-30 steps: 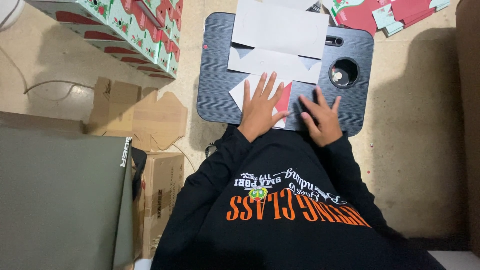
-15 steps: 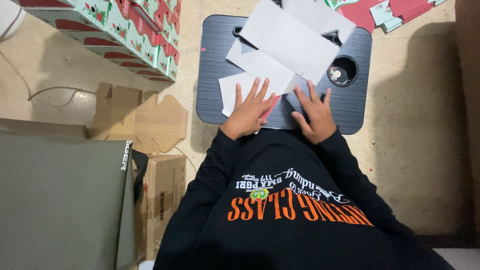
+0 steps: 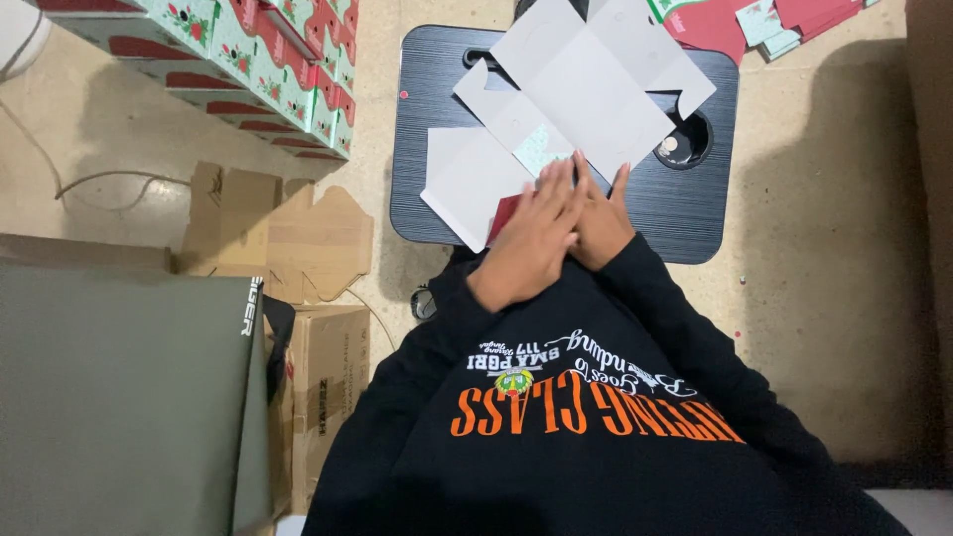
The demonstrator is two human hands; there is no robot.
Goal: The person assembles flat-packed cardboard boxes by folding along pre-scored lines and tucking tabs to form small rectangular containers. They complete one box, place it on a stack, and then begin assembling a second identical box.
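Beige flooring surrounds a black lap tray [image 3: 695,223]. Flat white box cardboard [image 3: 576,94] on it is pressed by the left hand [image 3: 531,238] and right hand [image 3: 601,223], palms flat, nothing grasped; creasing is judged underway, requiring firm pressure.

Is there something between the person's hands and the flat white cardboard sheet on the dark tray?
Nothing visible does. The left hand lies on top of the right hand, and the fingertips of both press straight on the white cardboard sheet on the dark tray. Only the overlap hides part of the right hand.
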